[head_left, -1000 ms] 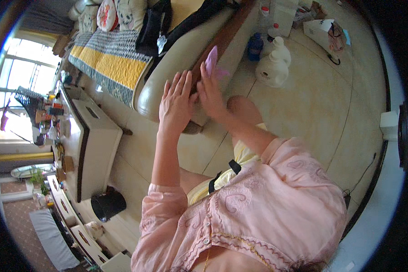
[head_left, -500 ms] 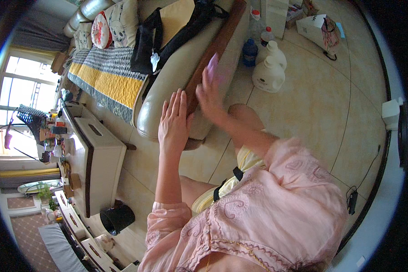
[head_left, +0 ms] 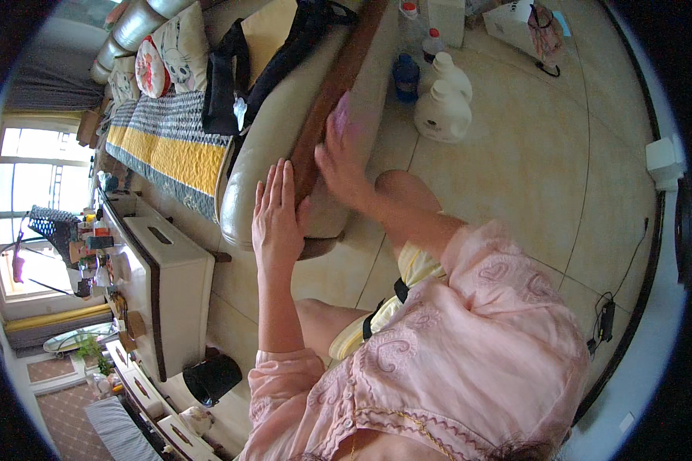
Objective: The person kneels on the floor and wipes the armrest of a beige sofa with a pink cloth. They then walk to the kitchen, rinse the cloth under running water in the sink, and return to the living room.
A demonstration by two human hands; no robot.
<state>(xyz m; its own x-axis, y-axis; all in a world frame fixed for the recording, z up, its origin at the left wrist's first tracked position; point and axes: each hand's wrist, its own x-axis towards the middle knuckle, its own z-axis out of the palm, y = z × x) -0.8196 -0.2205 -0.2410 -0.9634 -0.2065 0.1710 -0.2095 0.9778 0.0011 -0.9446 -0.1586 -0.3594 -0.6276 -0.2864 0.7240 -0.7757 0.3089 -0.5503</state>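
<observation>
My left hand (head_left: 278, 223) lies flat on the beige sofa arm (head_left: 273, 142), its fingers stretched out together and nothing held. Beside it runs the brown wooden trim (head_left: 332, 84) along the top edge of the arm. My right hand (head_left: 341, 169) presses a purple cloth (head_left: 344, 115) against the trim and the outer side of the arm. Motion blurs that hand and the cloth a little, and part of the cloth is hidden by the fingers.
Black clothing (head_left: 221, 88) lies on the sofa by a striped cover (head_left: 165, 138). White jugs (head_left: 444, 115) and a blue bottle (head_left: 406, 78) stand on the tiled floor to the right. A white drawer cabinet (head_left: 184, 284) and a black bin (head_left: 211, 379) are at the left.
My right hand has slid the purple cloth a short way back toward me along the sofa arm. The left hand still rests on the arm. The whole view has shifted slightly.
</observation>
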